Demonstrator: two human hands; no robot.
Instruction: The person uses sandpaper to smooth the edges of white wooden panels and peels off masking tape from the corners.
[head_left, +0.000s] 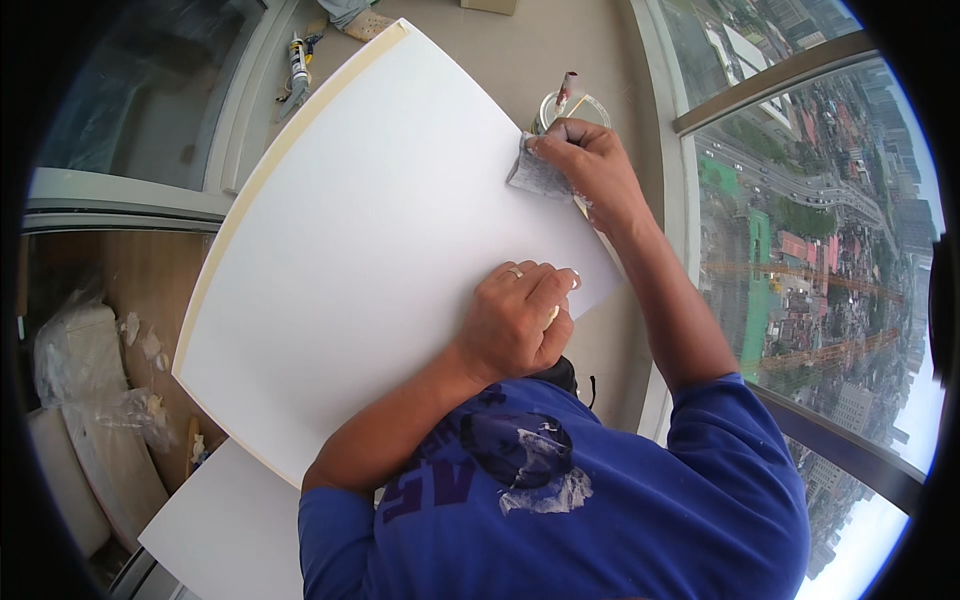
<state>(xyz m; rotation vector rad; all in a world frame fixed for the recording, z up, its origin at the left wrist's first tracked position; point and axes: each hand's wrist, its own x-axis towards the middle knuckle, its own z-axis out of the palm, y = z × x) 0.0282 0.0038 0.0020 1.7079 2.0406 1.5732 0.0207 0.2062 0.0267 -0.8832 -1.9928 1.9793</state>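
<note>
A large white panel (330,240) with a cream-coloured edge strip lies tilted across the view in front of me. My right hand (590,165) pinches a folded, dusty grey piece of sandpaper (540,172) at the panel's far right edge. The sandpaper lies against the panel's surface there. Nearer my body, my left hand (515,318) is closed in a loose fist over the panel's right part. A pale yellowish bit shows between its fingers; I cannot tell what it is. White dust or filler marks the fingertips.
Beyond my right hand stands a can (597,110) with a brush handle rising from it. A sealant tube (298,60) lies at far left near someone's foot (366,26). Large windows (800,230) line the right. Plastic-wrapped items (90,350) and another white sheet (225,525) are at lower left.
</note>
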